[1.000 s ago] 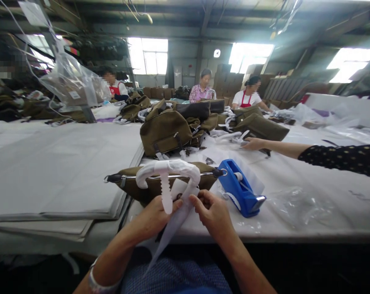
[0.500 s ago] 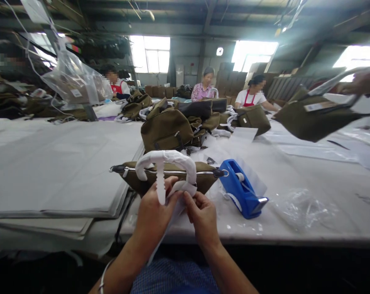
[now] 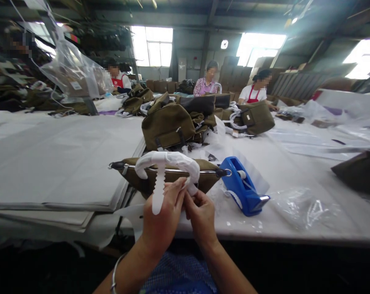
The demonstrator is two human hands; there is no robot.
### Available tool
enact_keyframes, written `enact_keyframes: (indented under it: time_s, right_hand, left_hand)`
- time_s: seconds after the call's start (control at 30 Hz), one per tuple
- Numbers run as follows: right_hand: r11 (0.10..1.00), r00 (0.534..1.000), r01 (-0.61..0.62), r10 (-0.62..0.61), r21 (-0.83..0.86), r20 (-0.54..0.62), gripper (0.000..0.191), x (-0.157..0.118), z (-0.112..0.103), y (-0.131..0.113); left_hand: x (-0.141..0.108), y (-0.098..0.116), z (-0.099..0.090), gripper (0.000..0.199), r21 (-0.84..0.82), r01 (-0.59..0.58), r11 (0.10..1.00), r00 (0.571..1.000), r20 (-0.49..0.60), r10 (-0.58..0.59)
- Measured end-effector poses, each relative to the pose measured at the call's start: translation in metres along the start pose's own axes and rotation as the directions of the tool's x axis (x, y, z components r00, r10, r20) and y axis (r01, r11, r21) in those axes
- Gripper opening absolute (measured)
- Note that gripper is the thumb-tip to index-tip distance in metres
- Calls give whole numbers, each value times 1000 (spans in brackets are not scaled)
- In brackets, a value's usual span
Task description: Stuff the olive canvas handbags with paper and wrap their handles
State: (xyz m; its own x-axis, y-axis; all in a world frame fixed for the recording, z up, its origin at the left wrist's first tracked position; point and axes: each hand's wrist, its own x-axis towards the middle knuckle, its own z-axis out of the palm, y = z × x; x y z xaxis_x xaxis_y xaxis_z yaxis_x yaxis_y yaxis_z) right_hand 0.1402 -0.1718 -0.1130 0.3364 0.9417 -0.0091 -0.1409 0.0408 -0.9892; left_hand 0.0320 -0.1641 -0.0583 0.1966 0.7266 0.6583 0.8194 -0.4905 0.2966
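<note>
An olive bag (image 3: 209, 179) with a silver zipper stands at the table's front edge. Its arched handle (image 3: 175, 159) is wrapped in white material, and a white serrated strip (image 3: 159, 188) hangs from the top of the arch. My left hand (image 3: 163, 212) pinches white wrapping at the handle's lower right end. Close beside it, my right hand (image 3: 200, 210) has its fingers closed on the same wrapping. The fingertips nearly meet and partly hide the wrapping. Right of the bag is a blue tape dispenser (image 3: 244, 188).
Stacked white sheets (image 3: 59, 163) cover the left of the table. More olive bags (image 3: 168, 126) are piled behind. Crumpled clear plastic (image 3: 304, 208) lies right of the dispenser, with a dark bag (image 3: 361, 173) at the right edge. Several people sit or stand farther back.
My left hand has shifted and turned beside the handle end, and loose white wrapping now extends left of it. The bag held up by another person's hand at right has come down.
</note>
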Motion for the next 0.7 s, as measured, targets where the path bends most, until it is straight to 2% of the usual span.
enact_keyframes:
  time_s: [0.1, 0.33, 0.47, 0.6, 0.7]
  right_hand:
    - [999, 1000, 24, -24, 32, -14, 45, 0, 3, 0]
    - [998, 998, 59, -59, 6, -9, 37, -5, 2, 2]
    - [989, 994, 112, -111, -92, 23, 29, -7, -3, -1]
    - [971, 985, 171, -165, -167, 48, 33, -7, -4, -7]
    - [976, 990, 143, -140, -162, 26, 39, -5, -4, -10]
  left_hand:
    - [-4, 2, 3, 29, 24, -71, 997, 997, 0, 71]
    - [-11, 7, 3, 43, 32, -82, 996, 994, 77, 80]
    - [-18, 9, -5, 49, -72, -86, 994, 989, 116, 94]
    - [-21, 11, -9, 55, -170, -107, 980, 978, 160, 135]
    - [-17, 10, -12, 56, -292, -24, 956, 977, 197, 85]
